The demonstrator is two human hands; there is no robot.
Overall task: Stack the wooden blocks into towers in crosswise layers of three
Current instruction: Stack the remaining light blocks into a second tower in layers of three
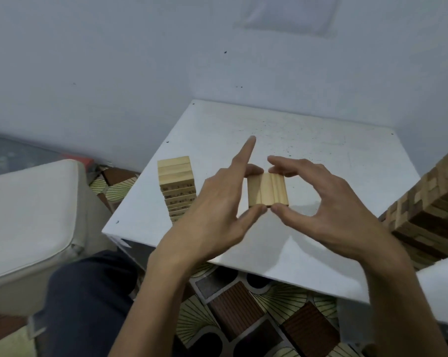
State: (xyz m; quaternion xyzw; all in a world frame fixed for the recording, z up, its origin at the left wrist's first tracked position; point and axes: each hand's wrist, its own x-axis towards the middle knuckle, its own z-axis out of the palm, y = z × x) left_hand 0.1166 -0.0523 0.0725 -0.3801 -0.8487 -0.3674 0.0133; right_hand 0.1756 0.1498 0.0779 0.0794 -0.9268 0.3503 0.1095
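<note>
Seemingly light and stiff, block layer (268, 189) near tower (177, 186) was pinched endwise by left hand (217, 204) and right hand (331, 202)

no text can be read; dark marks on the left tower (178, 194) are blurred.

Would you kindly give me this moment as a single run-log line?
left hand pinches row of three pale wooden blocks | right hand pinches same row | pale wooden block tower stands left, apart
</note>
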